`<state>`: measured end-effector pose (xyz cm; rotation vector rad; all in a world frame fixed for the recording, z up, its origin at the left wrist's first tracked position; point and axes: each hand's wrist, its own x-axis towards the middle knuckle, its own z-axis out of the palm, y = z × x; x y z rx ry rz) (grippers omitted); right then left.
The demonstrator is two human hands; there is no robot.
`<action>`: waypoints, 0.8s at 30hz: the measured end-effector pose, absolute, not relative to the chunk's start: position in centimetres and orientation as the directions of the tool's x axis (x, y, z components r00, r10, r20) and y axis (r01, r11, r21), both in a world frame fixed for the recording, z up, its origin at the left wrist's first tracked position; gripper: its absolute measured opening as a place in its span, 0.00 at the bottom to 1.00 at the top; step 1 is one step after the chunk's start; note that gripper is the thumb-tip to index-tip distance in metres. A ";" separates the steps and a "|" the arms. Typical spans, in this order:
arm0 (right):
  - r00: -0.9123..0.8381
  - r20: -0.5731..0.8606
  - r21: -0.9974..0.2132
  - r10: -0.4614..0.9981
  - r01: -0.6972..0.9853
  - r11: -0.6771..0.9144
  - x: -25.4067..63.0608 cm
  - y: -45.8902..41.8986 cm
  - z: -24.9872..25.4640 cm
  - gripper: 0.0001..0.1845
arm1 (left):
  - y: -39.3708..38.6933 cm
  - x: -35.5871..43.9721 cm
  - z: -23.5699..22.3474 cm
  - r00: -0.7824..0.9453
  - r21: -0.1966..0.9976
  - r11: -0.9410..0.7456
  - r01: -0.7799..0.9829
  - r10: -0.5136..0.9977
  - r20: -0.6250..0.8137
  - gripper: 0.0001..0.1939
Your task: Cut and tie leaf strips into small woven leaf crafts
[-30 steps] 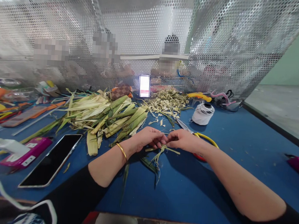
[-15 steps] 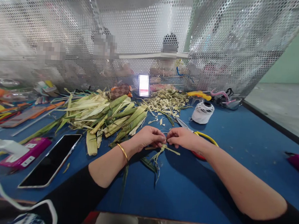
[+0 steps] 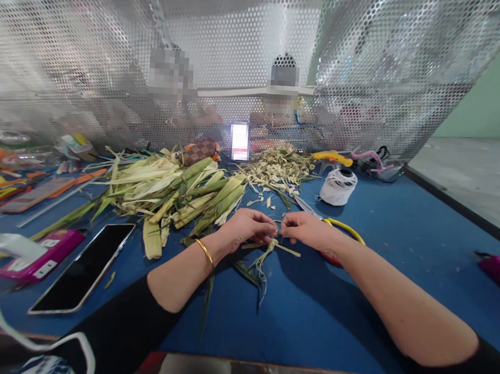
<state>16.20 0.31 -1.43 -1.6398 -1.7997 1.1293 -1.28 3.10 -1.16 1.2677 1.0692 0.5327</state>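
My left hand (image 3: 247,227) and my right hand (image 3: 305,229) meet fingertip to fingertip over the blue table (image 3: 399,241), both pinched on a small bundle of green and pale corn-husk strips (image 3: 262,261) that trails toward me. A gold bangle (image 3: 204,253) sits on my left wrist. Just behind my right wrist lie scissors (image 3: 336,225) with yellow and red handles. A heap of whole corn husks (image 3: 177,191) lies behind my left hand.
A spool of white thread (image 3: 338,188) and a pile of husk trimmings (image 3: 276,169) lie farther back. A black phone (image 3: 84,267) and a pink box (image 3: 34,255) lie at the left. A perforated metal screen (image 3: 367,75) stands behind, with people beyond it.
My hands have shifted slightly away from me, staying pinched together on the husk strips. Nothing else moved.
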 end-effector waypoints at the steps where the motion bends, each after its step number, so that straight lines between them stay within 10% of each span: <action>1: -0.193 -0.205 -0.810 0.960 0.583 -0.055 16.2 0.3 -1.3 0.03 | 3.1 -1.3 -1.1 0.447 0.935 0.278 0.218 0.824 -0.349 0.06; 17: -0.244 -0.126 -0.841 0.962 0.541 0.027 16.0 -0.1 -0.9 0.02 | 3.3 -1.4 -0.9 0.444 0.941 0.234 0.243 0.836 -0.322 0.03; 24: -0.216 -0.081 -0.932 0.973 0.364 0.003 15.4 0.3 -1.6 0.18 | 3.3 -1.7 -1.0 0.488 0.948 0.170 0.267 0.825 -0.285 0.07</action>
